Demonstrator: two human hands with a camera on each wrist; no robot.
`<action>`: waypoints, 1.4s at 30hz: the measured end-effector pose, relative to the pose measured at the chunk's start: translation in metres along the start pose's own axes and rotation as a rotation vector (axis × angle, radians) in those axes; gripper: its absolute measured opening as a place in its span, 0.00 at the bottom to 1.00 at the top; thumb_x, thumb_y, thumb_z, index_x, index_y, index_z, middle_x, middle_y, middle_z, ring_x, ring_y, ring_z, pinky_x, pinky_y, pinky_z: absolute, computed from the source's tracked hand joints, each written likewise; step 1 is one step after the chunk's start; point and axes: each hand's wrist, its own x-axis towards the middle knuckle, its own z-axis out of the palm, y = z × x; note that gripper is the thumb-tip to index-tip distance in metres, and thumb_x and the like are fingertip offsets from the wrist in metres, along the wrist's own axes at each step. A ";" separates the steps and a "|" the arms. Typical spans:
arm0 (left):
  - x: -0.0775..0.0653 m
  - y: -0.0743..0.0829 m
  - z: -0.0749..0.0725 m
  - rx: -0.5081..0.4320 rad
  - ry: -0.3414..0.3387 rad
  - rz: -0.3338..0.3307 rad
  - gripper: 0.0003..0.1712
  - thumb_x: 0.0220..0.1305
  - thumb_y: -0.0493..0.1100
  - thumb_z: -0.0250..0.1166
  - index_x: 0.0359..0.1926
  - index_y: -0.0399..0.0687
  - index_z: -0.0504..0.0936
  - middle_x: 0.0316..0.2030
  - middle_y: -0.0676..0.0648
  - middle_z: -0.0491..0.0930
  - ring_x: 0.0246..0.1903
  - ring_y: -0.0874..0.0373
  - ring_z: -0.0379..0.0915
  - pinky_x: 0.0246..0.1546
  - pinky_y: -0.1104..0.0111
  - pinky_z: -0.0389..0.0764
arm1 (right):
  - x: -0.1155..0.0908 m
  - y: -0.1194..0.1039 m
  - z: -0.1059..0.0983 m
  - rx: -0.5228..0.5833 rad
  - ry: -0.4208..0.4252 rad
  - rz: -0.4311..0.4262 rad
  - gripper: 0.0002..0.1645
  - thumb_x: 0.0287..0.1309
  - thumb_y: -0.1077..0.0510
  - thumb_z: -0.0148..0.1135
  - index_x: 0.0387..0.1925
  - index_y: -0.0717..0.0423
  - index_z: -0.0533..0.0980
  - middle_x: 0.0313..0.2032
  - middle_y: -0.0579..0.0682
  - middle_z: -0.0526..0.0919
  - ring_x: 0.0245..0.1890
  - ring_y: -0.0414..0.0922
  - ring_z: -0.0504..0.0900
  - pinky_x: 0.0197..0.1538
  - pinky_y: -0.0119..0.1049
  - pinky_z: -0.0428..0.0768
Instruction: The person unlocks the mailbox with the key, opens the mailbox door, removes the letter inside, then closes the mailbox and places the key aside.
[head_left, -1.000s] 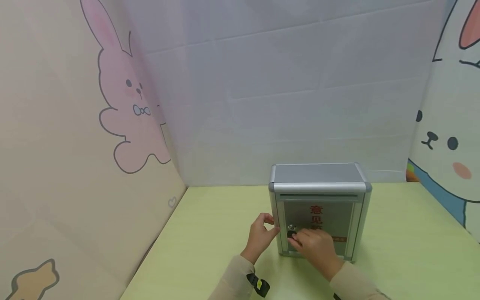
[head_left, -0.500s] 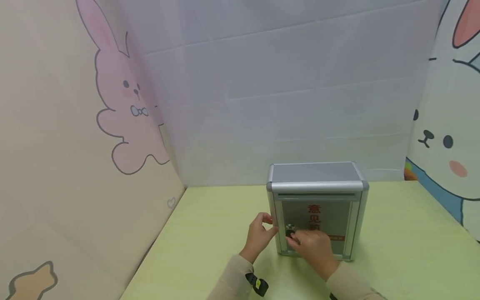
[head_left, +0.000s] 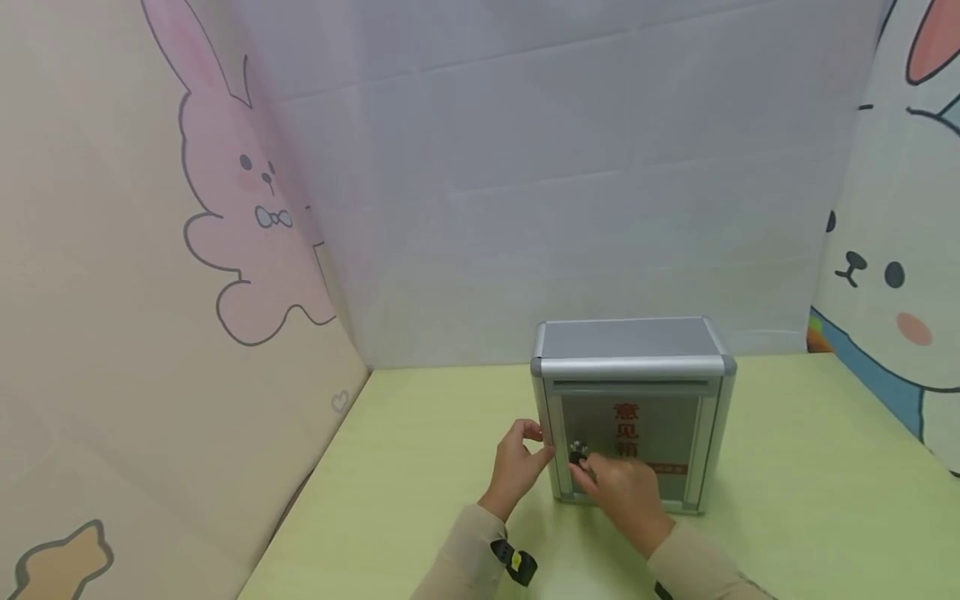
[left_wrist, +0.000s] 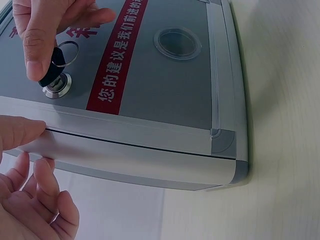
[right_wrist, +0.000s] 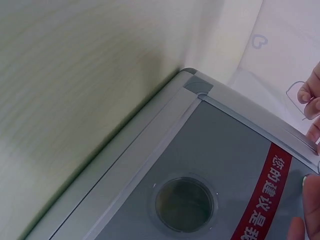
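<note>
A key (left_wrist: 50, 76) sits in the lock (left_wrist: 60, 90) near the left side of the box front. Its fat end is black and looks smooth, with a thin, round wire ring (left_wrist: 78, 50) through it. The key's long way runs from the lock out toward the person, black end nearest; fingers hide how much it tilts. The lock is round and shiny.

The box (head_left: 630, 337) stands upright on the desk (head_left: 420, 450). It has flat gray sides, smooth silver metal edges and rounded corners. Its front faces the person, and the long side of its top goes left to right. The front has a thin slot (head_left: 633, 387), red writing, a red strip (left_wrist: 119, 57) with white writing, and a round, clear window (left_wrist: 177, 43).

The right hand (head_left: 626, 492) pinches the key's black end. The left hand (head_left: 516, 467) is half curled at the box's left edge, thumb on the front and fingertips at the side.

The desk is pale yellow-green. Behind it hangs a creased, whitish sheet (head_left: 480, 208). A pink bunny (head_left: 232, 192) is drawn on the left wall.
</note>
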 end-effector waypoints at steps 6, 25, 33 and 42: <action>0.001 0.000 0.001 -0.008 0.006 0.000 0.14 0.51 0.30 0.69 0.38 0.38 0.75 0.34 0.43 0.80 0.28 0.56 0.70 0.26 0.72 0.67 | 0.000 -0.002 0.000 -0.006 -0.004 0.010 0.38 0.75 0.39 0.28 0.09 0.49 0.63 0.04 0.37 0.58 0.17 0.23 0.39 0.14 0.19 0.44; 0.000 -0.001 0.003 -0.024 0.008 -0.020 0.14 0.52 0.30 0.68 0.38 0.38 0.74 0.35 0.43 0.80 0.23 0.66 0.62 0.24 0.73 0.65 | -0.006 -0.009 0.006 0.017 -0.024 0.076 0.34 0.76 0.45 0.28 0.11 0.48 0.59 0.06 0.36 0.54 0.19 0.23 0.36 0.14 0.20 0.43; 0.000 -0.001 0.004 -0.034 0.011 -0.030 0.13 0.52 0.30 0.68 0.38 0.39 0.74 0.35 0.44 0.79 0.25 0.65 0.63 0.25 0.73 0.65 | -0.009 -0.011 0.007 0.076 -0.073 0.156 0.30 0.74 0.47 0.29 0.12 0.47 0.58 0.07 0.36 0.53 0.17 0.25 0.39 0.15 0.21 0.43; 0.000 -0.001 0.004 -0.030 0.026 -0.025 0.13 0.52 0.30 0.68 0.38 0.37 0.75 0.35 0.43 0.80 0.22 0.67 0.61 0.24 0.73 0.65 | -0.006 -0.012 0.002 0.155 -0.116 0.210 0.23 0.65 0.53 0.42 0.13 0.48 0.58 0.09 0.36 0.53 0.15 0.26 0.42 0.15 0.21 0.45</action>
